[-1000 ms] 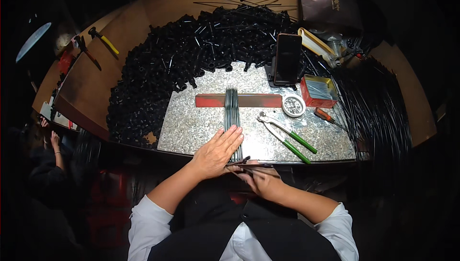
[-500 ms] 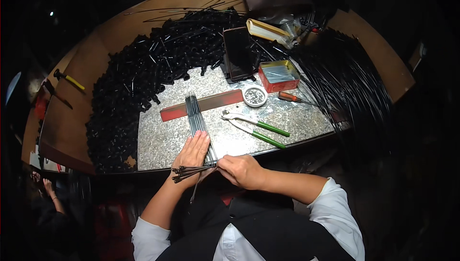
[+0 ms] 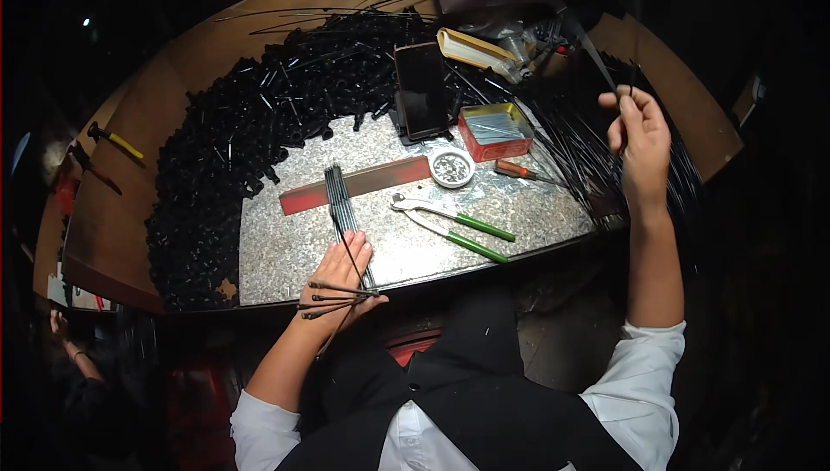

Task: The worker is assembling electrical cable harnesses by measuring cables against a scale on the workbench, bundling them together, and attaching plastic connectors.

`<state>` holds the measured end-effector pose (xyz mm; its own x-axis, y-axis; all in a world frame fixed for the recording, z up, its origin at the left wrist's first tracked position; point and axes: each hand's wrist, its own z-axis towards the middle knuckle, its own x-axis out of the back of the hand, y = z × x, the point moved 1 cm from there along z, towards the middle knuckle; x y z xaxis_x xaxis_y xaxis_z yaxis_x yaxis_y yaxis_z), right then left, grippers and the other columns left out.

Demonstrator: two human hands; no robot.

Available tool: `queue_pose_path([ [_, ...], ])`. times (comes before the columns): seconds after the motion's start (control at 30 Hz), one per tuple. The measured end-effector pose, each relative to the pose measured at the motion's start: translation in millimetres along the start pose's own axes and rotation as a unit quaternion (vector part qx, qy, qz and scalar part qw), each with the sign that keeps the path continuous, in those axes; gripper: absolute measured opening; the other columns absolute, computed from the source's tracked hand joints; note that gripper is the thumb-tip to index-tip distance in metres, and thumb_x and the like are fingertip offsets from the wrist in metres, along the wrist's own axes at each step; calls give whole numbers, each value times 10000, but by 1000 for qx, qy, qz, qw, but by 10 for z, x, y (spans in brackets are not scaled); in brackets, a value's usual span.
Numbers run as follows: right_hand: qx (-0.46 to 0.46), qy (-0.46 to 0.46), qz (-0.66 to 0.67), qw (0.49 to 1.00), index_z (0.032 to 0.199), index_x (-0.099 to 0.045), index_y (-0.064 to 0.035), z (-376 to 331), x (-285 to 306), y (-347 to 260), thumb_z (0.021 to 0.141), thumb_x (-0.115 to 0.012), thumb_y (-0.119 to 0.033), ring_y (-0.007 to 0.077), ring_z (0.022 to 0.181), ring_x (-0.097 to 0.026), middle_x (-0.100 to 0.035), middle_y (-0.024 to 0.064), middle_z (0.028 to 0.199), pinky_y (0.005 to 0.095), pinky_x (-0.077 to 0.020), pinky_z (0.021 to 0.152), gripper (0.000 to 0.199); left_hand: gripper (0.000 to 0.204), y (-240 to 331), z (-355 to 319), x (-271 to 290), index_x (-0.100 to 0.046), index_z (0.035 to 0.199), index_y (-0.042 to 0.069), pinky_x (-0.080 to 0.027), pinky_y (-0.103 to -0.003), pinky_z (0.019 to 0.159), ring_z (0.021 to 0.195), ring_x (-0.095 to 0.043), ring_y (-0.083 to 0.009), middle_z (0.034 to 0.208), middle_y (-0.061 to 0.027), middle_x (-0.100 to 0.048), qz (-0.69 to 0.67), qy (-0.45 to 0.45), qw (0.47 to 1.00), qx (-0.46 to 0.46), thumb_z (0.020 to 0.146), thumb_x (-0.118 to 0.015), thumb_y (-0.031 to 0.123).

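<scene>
My left hand lies over a bundle of thin dark rods, its fingers pressed along them near the table's front edge. Several rods with small knobbed ends cross at the wrist and thumb, pointing left. The bundle's far end rests on a long red-and-brown bar. Raised high at the right, above a heap of long black rods, is my right hand, with fingers closed on a thin dark strip that stretches upward, blurred in part. Green-handled pincers lie right of the left hand.
A large heap of short black pieces covers the left and back. Around the stone slab are a phone on a stand, a red tin of thin pins, a white dish, a screwdriver and long black rods.
My right hand has left the near end of the bundle and risen far to the upper right, now with a thin strip in it. My left hand stays on the rods.
</scene>
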<state>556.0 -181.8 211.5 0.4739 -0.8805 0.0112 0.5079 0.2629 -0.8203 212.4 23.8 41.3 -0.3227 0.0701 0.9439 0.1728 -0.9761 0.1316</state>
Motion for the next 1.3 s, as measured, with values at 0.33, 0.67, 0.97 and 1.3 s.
queue_pose_path([
  [0.33, 162, -119, -514, 834, 1042, -620, -19, -243, 559, 1553, 837, -606, -31, 360, 915, -611, -630, 160, 976, 408, -503, 768, 205, 952, -121, -128, 105, -423, 1332, -26, -269, -488, 1106, 1352, -331, -350, 1396, -193, -423, -24, -55, 998, -29, 658, -710, 583],
  [0.67, 267, -220, -465, 815, 866, -650, -14, -85, -731, 1469, 766, -633, -3, 306, 836, -587, -619, 126, 840, 385, -484, 740, 103, 812, -306, -325, -57, -492, 1277, -40, -260, -476, 1122, 1361, -333, -323, 1415, -178, -418, -4, -5, 1000, -23, 706, -737, 484],
  [0.97, 87, -355, -579, 729, 862, -682, 0, 166, -1375, 1940, 742, -655, -85, 379, 876, -637, -642, 246, 884, 442, -507, 768, 149, 909, -378, -457, 79, -387, 1375, -19, -244, -543, 1100, 1380, -268, -379, 1460, -190, -340, -21, -1, 999, 25, 733, -679, 554],
  [1.3, 181, -328, -543, 752, 802, -603, -8, -15, -1593, 2122, 726, -683, -69, 385, 842, -619, -636, 206, 839, 449, -489, 723, 126, 1027, -674, -611, -179, -362, 1366, -64, -215, -540, 1115, 1391, -251, -353, 1453, -211, -334, -31, -33, 999, 8, 644, -726, 570],
])
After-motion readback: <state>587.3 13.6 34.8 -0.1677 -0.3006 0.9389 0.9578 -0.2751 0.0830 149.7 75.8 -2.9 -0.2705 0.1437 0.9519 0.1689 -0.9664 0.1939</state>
